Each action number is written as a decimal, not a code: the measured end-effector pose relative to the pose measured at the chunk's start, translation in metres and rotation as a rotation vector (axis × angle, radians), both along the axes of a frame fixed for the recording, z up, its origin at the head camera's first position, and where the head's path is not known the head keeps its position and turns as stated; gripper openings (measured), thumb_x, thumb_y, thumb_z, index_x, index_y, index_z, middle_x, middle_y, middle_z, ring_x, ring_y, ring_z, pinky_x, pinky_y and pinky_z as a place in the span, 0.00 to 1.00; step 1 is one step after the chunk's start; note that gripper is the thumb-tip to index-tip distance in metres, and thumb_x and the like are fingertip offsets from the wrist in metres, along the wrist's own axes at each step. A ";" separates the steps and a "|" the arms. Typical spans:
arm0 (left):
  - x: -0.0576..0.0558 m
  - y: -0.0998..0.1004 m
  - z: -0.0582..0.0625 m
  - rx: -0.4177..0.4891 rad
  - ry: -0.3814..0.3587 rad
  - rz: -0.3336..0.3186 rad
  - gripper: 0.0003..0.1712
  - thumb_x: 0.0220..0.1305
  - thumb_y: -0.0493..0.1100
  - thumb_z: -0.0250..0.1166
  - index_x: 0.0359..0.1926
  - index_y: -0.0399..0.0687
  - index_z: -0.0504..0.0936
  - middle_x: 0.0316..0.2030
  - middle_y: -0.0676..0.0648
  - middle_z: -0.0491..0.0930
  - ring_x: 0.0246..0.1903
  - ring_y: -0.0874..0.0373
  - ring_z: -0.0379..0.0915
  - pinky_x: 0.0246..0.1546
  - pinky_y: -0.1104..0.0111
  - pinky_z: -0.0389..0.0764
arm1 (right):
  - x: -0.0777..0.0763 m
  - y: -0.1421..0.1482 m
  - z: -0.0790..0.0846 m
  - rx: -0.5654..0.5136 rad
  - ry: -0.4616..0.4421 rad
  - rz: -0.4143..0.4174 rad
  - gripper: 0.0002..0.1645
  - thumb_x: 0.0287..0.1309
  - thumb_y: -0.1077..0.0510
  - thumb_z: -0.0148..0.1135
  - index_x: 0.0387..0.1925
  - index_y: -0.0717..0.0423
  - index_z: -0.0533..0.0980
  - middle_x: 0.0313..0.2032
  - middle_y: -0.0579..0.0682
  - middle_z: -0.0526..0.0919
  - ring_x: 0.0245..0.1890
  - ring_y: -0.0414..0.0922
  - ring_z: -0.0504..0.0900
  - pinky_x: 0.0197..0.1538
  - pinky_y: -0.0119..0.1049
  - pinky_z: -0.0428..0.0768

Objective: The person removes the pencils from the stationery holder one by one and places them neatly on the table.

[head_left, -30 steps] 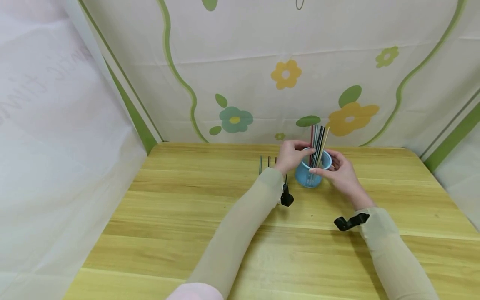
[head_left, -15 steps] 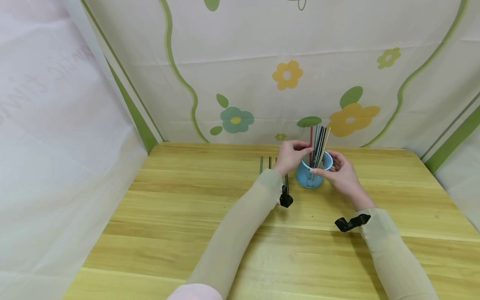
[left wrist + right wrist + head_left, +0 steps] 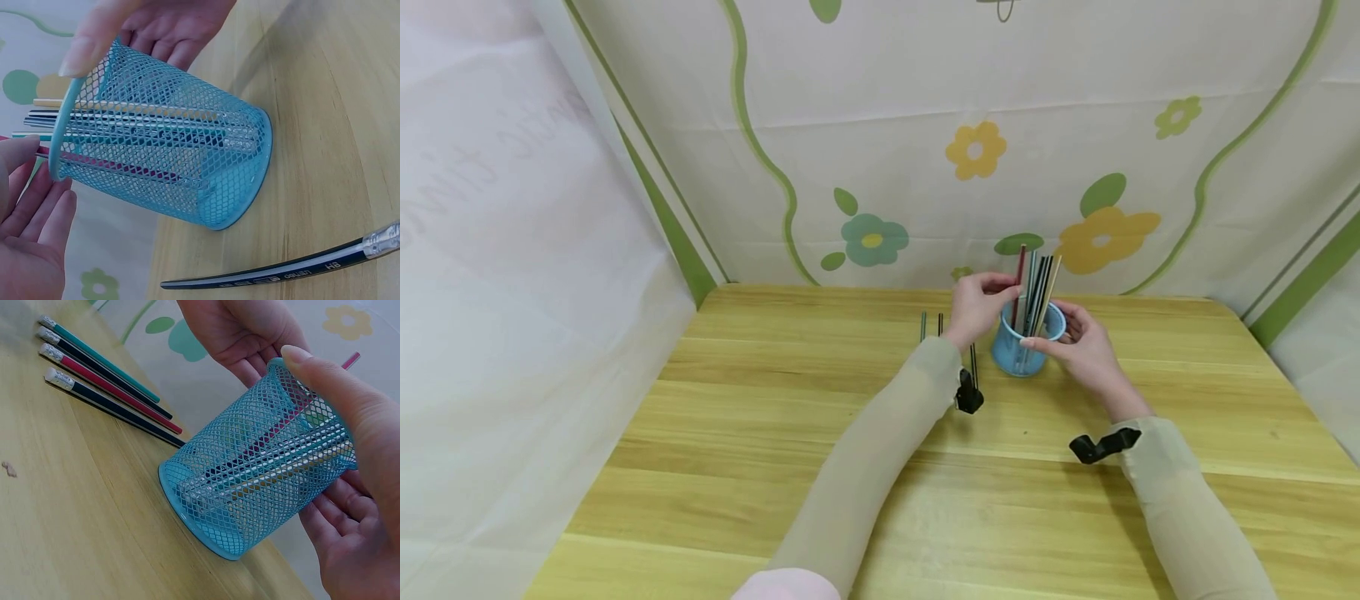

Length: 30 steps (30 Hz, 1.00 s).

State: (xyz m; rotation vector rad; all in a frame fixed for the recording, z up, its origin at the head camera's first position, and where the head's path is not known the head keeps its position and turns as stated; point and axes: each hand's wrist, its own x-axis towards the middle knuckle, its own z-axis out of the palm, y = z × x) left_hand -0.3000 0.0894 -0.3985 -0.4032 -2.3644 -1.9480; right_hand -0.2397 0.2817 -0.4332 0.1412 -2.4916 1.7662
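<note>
Your left hand (image 3: 975, 312) pinches red pencil (image 3: 1020, 265), right hand (image 3: 1092, 357) grips mesh cup (image 3: 1011, 355): likely light, stiff, best held by upper halves.

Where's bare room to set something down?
Bare: the table left of the left sleeve, right of the right sleeve, and between them, except a small speck. Crowded: at the mesh cup, hemmed by left hand, right hand and loose pencils.

Head view: your left hand (image 3: 977, 307) and sleeve (image 3: 880, 450) hide most of the loose pencils (image 3: 922, 325). Left wrist: black pencil (image 3: 269, 275) crosses the right edge, eraser tip lost. Right wrist: your right hand (image 3: 374, 447) (fingers partly behind the cup (image 3: 206, 456)) runs off-frame.
</note>
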 end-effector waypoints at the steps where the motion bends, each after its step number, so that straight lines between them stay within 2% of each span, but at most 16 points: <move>1: 0.000 0.000 0.000 0.009 0.007 -0.001 0.10 0.67 0.44 0.72 0.48 0.48 0.89 0.38 0.60 0.84 0.37 0.69 0.79 0.37 0.76 0.82 | 0.000 0.000 0.000 0.001 -0.001 0.000 0.50 0.60 0.56 0.76 0.75 0.61 0.58 0.67 0.61 0.69 0.65 0.56 0.71 0.55 0.19 0.74; 5: 0.000 -0.002 0.003 0.037 0.023 0.000 0.10 0.68 0.43 0.71 0.48 0.48 0.89 0.37 0.59 0.84 0.37 0.68 0.80 0.38 0.76 0.83 | -0.001 0.000 0.000 0.000 -0.006 0.003 0.50 0.60 0.57 0.76 0.75 0.63 0.58 0.67 0.62 0.68 0.65 0.58 0.70 0.54 0.18 0.74; 8: 0.001 -0.003 0.006 0.050 0.032 0.003 0.10 0.68 0.44 0.71 0.48 0.48 0.89 0.37 0.59 0.84 0.37 0.68 0.80 0.38 0.76 0.83 | 0.007 -0.005 0.011 -0.007 -0.010 0.011 0.50 0.60 0.57 0.76 0.74 0.65 0.58 0.67 0.64 0.68 0.65 0.60 0.69 0.54 0.18 0.74; 11: 0.002 -0.003 0.010 0.059 0.040 0.000 0.11 0.67 0.45 0.71 0.48 0.48 0.88 0.37 0.60 0.84 0.38 0.69 0.80 0.39 0.76 0.83 | 0.009 -0.006 0.013 -0.010 -0.008 0.011 0.49 0.59 0.58 0.76 0.74 0.66 0.59 0.67 0.64 0.68 0.65 0.61 0.69 0.54 0.18 0.74; 16: 0.003 -0.005 0.015 0.082 0.061 -0.009 0.12 0.68 0.46 0.71 0.49 0.49 0.88 0.38 0.60 0.85 0.39 0.69 0.80 0.40 0.76 0.83 | 0.001 -0.001 0.002 0.004 0.004 0.008 0.49 0.60 0.58 0.75 0.75 0.64 0.58 0.67 0.63 0.68 0.66 0.59 0.69 0.55 0.19 0.74; 22: 0.005 -0.007 0.020 0.148 0.062 -0.010 0.11 0.67 0.45 0.72 0.47 0.48 0.89 0.37 0.59 0.85 0.38 0.68 0.81 0.40 0.75 0.83 | 0.001 -0.001 0.002 0.010 0.006 0.015 0.49 0.60 0.58 0.75 0.75 0.65 0.58 0.67 0.64 0.67 0.65 0.59 0.69 0.55 0.19 0.74; 30: 0.008 -0.013 0.026 0.206 0.067 0.035 0.11 0.66 0.46 0.73 0.46 0.49 0.89 0.36 0.59 0.86 0.38 0.66 0.82 0.39 0.73 0.83 | -0.001 0.001 0.000 0.007 0.001 0.010 0.50 0.60 0.57 0.75 0.75 0.63 0.58 0.67 0.62 0.68 0.66 0.59 0.69 0.55 0.18 0.73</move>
